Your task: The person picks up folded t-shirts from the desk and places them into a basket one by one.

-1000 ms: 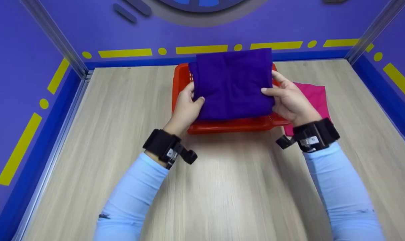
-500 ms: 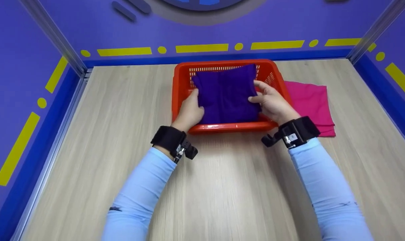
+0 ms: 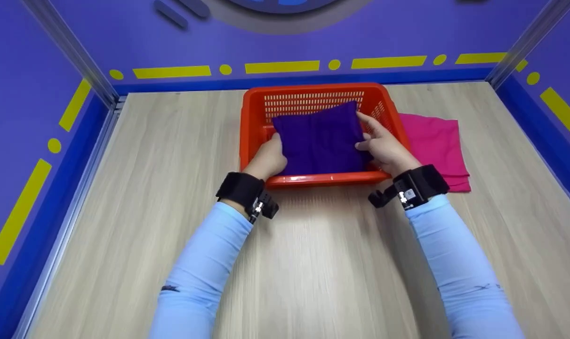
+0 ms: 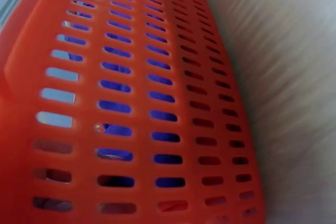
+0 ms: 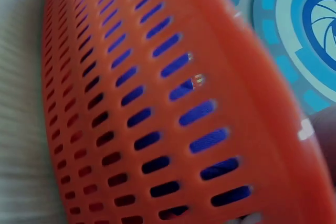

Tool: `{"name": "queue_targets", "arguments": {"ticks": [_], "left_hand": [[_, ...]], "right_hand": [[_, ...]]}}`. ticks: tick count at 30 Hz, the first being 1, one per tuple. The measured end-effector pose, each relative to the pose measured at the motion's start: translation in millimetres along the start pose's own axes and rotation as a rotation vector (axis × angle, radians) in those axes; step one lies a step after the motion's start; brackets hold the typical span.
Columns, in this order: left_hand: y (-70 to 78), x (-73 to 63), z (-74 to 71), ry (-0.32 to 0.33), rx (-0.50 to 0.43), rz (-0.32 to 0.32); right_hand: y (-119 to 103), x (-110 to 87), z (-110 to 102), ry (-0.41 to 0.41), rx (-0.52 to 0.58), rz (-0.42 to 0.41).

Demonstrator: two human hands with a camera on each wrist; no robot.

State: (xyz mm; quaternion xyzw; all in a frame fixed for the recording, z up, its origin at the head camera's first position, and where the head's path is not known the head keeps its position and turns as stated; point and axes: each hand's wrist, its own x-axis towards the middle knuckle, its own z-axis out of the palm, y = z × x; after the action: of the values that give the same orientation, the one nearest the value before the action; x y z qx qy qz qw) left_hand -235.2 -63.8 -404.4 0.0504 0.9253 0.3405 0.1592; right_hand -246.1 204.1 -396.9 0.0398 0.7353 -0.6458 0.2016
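A folded purple cloth (image 3: 320, 141) lies tilted inside a red plastic basket (image 3: 332, 179), its back edge higher at the right. My left hand (image 3: 268, 157) grips the cloth's left edge, its fingers mostly hidden by the cloth. At the right edge, my right hand (image 3: 383, 146) holds the cloth, thumb on top and index finger stretched along the side. Both wrist views are filled by the slotted wall of the basket (image 4: 142, 108), and purple cloth (image 5: 199, 114) shows through the slots. Neither hand's grip can be seen there.
A folded pink cloth (image 3: 433, 150) lies on the wooden table (image 3: 313, 263) against the basket's right side. Blue-purple panels (image 3: 285, 52) with yellow marks stand behind the table and at both sides.
Both hands have lowered the purple cloth from above the basket down into it. They have come closer together, and the basket's back wall and the pink cloth are now more visible.
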Motion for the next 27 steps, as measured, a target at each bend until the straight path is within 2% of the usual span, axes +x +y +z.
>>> {"name": "queue_targets", "arguments": {"ticks": [3, 8, 11, 15, 19, 22, 27], "left_hand": [[0.0, 1.0, 2.1, 0.016, 0.016, -0.016], [0.1, 1.3, 4.8, 0.056, 0.013, 0.005], [0.5, 0.7, 4.8, 0.036, 0.062, 0.004], [1.7, 1.9, 3.8, -0.041, 0.178, -0.011], [2.6, 4.8, 3.2, -0.110, 0.235, -0.029], [2.5, 5.3, 3.5, -0.109, 0.251, -0.032], [0.7, 3.2, 4.1, -0.063, 0.252, -0.007]], "right_hand": [[-0.1, 0.3, 0.4, 0.026, -0.099, -0.019], [2.5, 1.9, 2.1, 0.035, -0.242, -0.063], [4.9, 2.9, 2.6, 0.023, -0.282, -0.060], [6.0, 3.3, 2.9, 0.007, -0.294, -0.035], [5.6, 3.4, 4.6, 0.003, -0.319, -0.016], [5.4, 4.2, 5.6, 0.006, -0.366, -0.013], [4.1, 5.2, 5.8, 0.010, -0.435, -0.020]]}}
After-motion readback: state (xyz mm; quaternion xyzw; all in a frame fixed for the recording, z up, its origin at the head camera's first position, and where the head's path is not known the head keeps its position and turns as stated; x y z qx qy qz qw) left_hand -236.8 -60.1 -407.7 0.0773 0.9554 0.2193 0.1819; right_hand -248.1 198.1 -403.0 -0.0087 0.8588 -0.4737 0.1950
